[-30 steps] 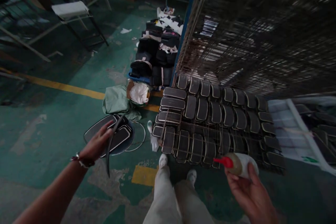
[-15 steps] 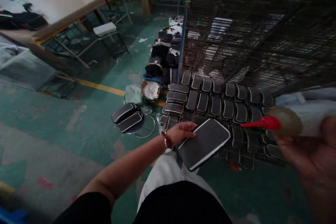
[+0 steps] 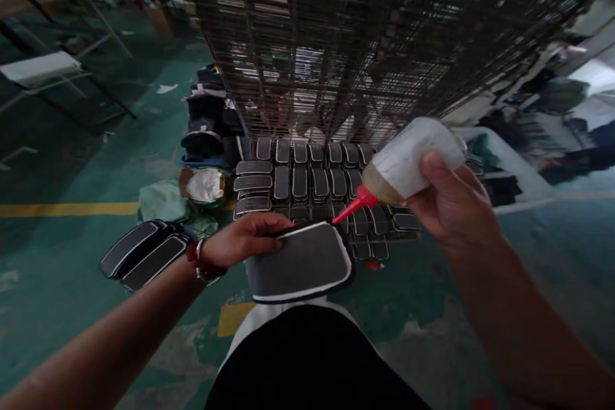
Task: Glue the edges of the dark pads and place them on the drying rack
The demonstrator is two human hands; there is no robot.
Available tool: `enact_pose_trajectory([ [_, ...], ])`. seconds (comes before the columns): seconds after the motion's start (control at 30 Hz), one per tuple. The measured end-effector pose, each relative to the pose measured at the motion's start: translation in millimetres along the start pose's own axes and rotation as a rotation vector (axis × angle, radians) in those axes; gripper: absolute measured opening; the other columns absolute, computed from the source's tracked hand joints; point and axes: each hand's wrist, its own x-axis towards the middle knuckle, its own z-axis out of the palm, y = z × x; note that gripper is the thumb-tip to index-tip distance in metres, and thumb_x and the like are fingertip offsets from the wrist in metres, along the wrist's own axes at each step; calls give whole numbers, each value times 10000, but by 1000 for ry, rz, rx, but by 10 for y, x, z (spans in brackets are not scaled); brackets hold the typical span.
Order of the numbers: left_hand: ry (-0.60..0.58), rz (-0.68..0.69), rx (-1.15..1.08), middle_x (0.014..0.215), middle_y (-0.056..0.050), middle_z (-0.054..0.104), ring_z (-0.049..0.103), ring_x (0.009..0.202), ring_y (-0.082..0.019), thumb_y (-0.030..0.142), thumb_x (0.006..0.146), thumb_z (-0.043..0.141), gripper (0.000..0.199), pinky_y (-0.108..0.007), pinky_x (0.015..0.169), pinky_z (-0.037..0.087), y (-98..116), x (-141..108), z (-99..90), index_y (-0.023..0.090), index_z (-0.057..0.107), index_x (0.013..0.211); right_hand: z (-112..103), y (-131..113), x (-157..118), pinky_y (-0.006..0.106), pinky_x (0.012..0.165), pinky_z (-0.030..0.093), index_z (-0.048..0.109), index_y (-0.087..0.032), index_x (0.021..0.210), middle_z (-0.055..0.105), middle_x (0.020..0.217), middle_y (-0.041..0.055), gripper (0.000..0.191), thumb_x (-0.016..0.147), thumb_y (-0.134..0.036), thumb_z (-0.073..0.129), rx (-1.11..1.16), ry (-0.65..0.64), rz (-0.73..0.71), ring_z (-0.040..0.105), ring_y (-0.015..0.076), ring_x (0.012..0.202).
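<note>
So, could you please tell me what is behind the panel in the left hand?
Past the panel, dark pads show above and white trousers below; whatever lies directly behind it is covered.

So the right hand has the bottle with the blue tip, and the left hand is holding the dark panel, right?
Not quite: the tip is red, not blue, as the head view shows. The right hand does have the bottle, and the left hand is holding the dark panel.
</note>
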Motion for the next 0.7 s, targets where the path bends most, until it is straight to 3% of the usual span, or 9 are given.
enact_pose_trajectory([
  [0.2,-9,4,66,951,-57,803,731,812,-194,214,791,728,210,-279,731,552,105,110,38,207,797,989,-89,-83,-8,247,466,445,648,-172,952,663,759,-9,418,749,-470,859,-64,-44,-36,564,128,585],
  [0.4,7,-54,117,960,-32,799,721,804,-186,233,768,714,217,-272,723,535,73,271,-20,223,775,976,-130,-173,2,269,585,494,670,-189,1009,657,799,-40,342,776,-349,861,-160,-110,-127,573,114,627],
  [0.53,4,-60,177,984,-21,785,705,828,-179,234,766,693,244,-287,761,522,52,357,-59,204,741,1004,-177,-196,34,265,659,516,718,-276,1115,702,920,-53,409,749,-341,888,-316,-155,-200,614,127,756],
  [0.7,-10,-56,228,1016,-28,771,690,862,-180,233,789,676,259,-307,794,513,64,379,-113,197,714,1042,-166,-220,67,282,773,535,745,-339,1109,724,975,-62,444,704,-377,922,-394,-147,-229,652,140,858],
])
